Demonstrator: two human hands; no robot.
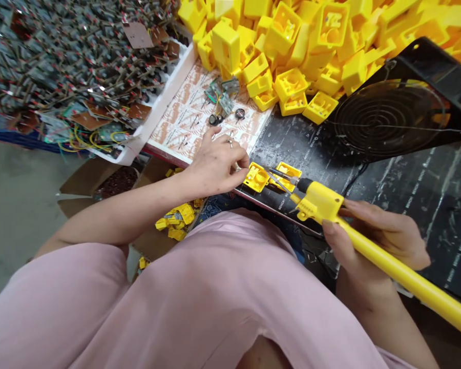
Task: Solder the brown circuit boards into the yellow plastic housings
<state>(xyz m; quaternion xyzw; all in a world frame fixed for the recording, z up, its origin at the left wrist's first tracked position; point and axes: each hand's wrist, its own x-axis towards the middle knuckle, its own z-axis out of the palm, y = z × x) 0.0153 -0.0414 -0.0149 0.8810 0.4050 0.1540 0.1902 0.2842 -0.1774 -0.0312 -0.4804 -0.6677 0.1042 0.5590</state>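
My left hand (217, 164) rests at the near edge of the bench, fingers pinched on a small yellow plastic housing (256, 177). A second yellow housing (289, 173) lies right beside it. My right hand (372, 238) is wrapped round a yellow soldering iron (369, 241), whose metal tip (280, 177) points left and touches down between the two housings. A ring shows on one finger of my left hand.
A big heap of yellow housings (311, 46) fills the bench's far side. A black fan (392, 115) stands at the right. Small circuit boards with wires (223, 95) lie on printed paper. A tray of wired boards (77, 66) sits left; a cardboard box (165, 220) is below.
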